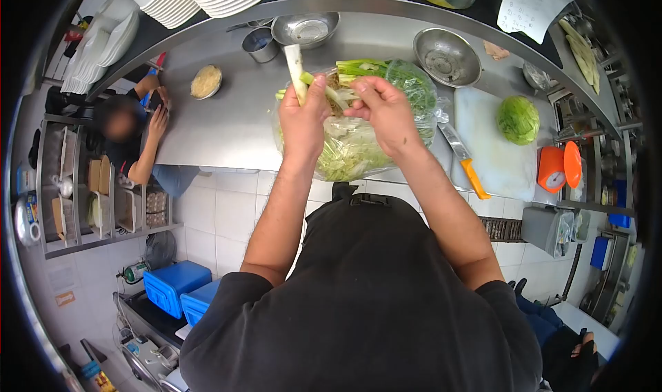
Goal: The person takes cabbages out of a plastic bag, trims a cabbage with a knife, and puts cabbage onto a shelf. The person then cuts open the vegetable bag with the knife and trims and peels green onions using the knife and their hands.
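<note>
My left hand [305,119] is closed around a thick white-and-pale-green vegetable stalk [294,68], held upright; whether it is leek or celery I cannot tell. My right hand [385,113] pinches the thin end of a pale strip [338,98] that stretches between both hands. Below them lies a clear plastic bag [355,159] with pale shredded leaves. Green stalks [362,68] and feathery greens in plastic [412,95] sit just behind my hands.
A knife with an orange handle [473,177] rests by a white cutting board [476,133] bearing a green cabbage [518,120]. Nearby are an orange scale [552,173], metal bowls [447,56] and a bowl of pale shreds [206,82]. A person [141,130] leans at the counter's left end.
</note>
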`<state>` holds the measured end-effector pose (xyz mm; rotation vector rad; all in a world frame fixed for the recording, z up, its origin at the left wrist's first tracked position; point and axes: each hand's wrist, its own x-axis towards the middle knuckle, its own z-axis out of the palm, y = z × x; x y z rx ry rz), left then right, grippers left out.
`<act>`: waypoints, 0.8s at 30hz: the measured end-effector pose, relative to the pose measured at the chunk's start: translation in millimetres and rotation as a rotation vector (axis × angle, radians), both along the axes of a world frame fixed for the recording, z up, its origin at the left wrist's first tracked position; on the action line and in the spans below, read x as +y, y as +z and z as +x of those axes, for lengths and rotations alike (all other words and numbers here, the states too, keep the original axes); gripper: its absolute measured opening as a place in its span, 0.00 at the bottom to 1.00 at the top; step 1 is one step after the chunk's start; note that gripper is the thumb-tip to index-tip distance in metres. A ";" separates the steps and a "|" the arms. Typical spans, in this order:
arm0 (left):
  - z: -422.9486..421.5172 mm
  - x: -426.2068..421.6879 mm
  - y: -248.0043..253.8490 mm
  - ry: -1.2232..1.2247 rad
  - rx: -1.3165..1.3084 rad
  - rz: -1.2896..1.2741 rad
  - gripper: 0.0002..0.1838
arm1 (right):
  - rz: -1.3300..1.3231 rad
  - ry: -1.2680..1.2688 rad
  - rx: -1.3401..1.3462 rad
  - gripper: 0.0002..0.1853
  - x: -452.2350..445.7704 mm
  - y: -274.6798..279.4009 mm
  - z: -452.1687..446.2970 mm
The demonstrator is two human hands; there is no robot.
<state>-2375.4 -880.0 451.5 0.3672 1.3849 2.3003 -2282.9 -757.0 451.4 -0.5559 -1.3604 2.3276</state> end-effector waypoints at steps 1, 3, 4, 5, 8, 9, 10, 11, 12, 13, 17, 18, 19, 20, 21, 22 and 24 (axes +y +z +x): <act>-4.2 -0.8 -1.6 0.013 -0.034 0.058 0.05 | -0.049 -0.021 -0.001 0.09 3.2 -4.1 1.7; -13.0 -5.0 -3.4 0.020 -0.077 0.118 0.07 | -0.088 -0.021 0.005 0.09 9.4 -14.9 9.6; -17.8 -6.0 -5.0 0.035 -0.090 0.142 0.07 | -0.113 -0.037 0.011 0.10 11.0 -20.4 12.5; -22.1 -8.0 -6.4 0.051 -0.104 0.166 0.07 | -0.138 -0.053 0.016 0.10 12.8 -24.1 15.8; -35.8 -16.0 -8.2 0.087 -0.111 0.216 0.08 | -0.196 -0.094 0.009 0.09 19.6 -34.8 25.6; -40.6 -18.2 -8.8 0.105 -0.109 0.239 0.08 | -0.204 -0.112 0.002 0.09 23.1 -39.8 27.5; -44.8 -21.9 -9.2 0.134 -0.110 0.229 0.08 | -0.197 -0.128 -0.005 0.09 26.9 -44.8 29.2; -50.2 -25.7 -10.1 0.149 -0.109 0.245 0.08 | -0.193 -0.144 -0.012 0.09 30.2 -50.1 31.2; -56.9 -29.9 -11.6 0.164 -0.107 0.261 0.08 | -0.188 -0.159 -0.020 0.09 32.8 -55.2 32.8; -62.2 -35.0 -12.6 0.179 -0.106 0.276 0.08 | -0.155 -0.156 -0.045 0.09 36.1 -60.0 34.1; -68.8 -46.9 -7.0 0.145 -0.119 0.342 0.09 | 0.055 -0.090 -0.150 0.13 42.7 -71.4 22.5; -68.0 -47.0 -5.5 0.137 -0.133 0.347 0.09 | 0.128 -0.060 -0.179 0.15 44.0 -73.2 17.6; -66.5 -46.4 -3.9 0.128 -0.148 0.353 0.09 | 0.228 0.013 -0.229 0.17 44.0 -75.8 11.7; -64.4 -45.3 -2.8 0.117 -0.163 0.358 0.09 | 0.328 0.084 -0.280 0.19 43.1 -80.1 5.4; -62.5 -43.3 -2.6 0.104 -0.170 0.360 0.09 | 0.429 0.154 -0.331 0.21 43.3 -85.0 0.4; -60.3 -41.7 -3.1 0.092 -0.178 0.360 0.09 | 0.696 0.154 -0.397 0.22 43.5 -90.2 -3.3; -55.4 -38.4 -0.2 0.076 -0.189 0.358 0.09 | 1.118 0.137 -0.463 0.24 40.7 -92.8 -8.5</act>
